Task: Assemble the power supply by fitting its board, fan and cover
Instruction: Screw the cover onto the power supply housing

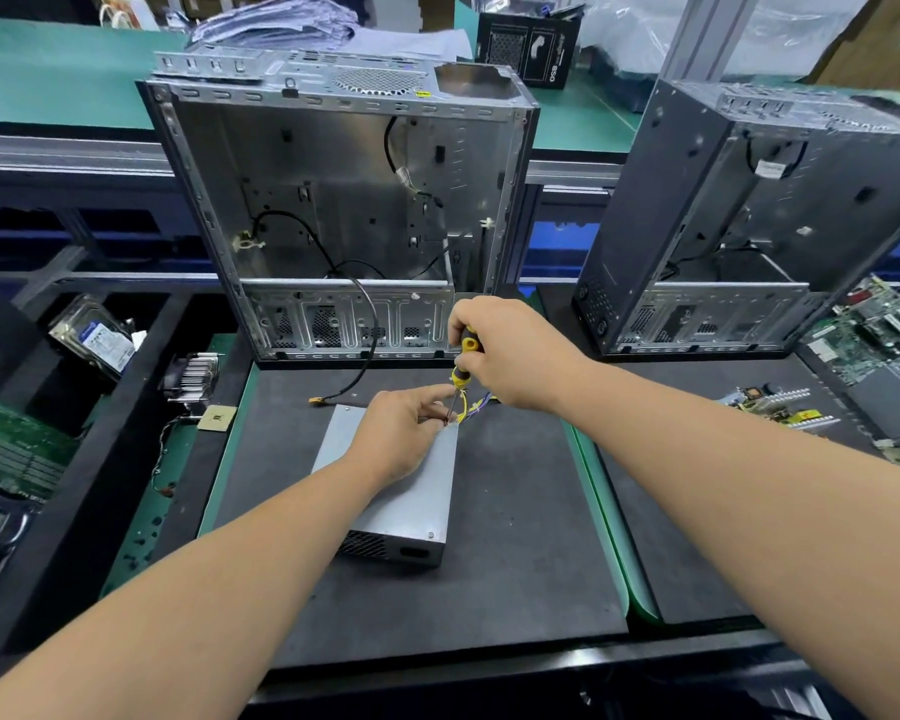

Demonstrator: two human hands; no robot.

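Head view: dark grey work mat (489, 563) over a green bench, electronics assembly station. Item one, your power supply (406, 506): closed grey sheet-metal box, lying flat near the middle of the mat, long side running away from you. Near end shows a perforated vent grille and a dark socket opening, one small screw at the upper corner. Coloured wires (476, 405), yellow and purple among them, leave the far end.

Your left hand (404, 433) rests on the top of the box at its far end, fingers bent and closed about the lower shaft of the screwdriver (463, 363) where it meets the cover. Your right hand (510, 350) is wrapped tight round the yellow-and-black handle, tool held nearly upright, tip at the far right corner of the box.

Also present: open silver computer case (344, 210) standing just behind the mat, a black cable hanging out of it; second case (739, 215) to the right; circuit boards (868, 335) at far right; heatsink (193, 376) and boxed hard drive (100, 340) to the left.
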